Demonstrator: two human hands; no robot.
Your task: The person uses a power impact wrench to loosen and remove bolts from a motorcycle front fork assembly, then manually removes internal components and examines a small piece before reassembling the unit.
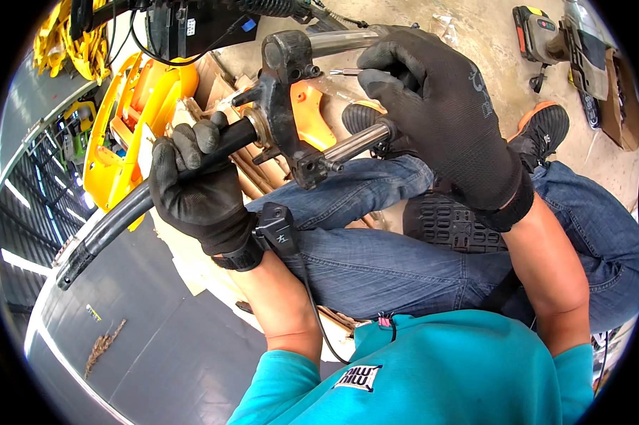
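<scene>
The long metal tube (121, 218) is black, the curved plastic panel (165, 106) at ten o'clock yellow, the cloth shirt (461, 368) at five teal

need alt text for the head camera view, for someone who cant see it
Seen from above, a gloved left grip holds a long black pipe joined to a dark metal bracket; the gloved right grip is beside the bracket's two shiny tubes. Yellow plastic panels and cardboard lie nearby.
</scene>
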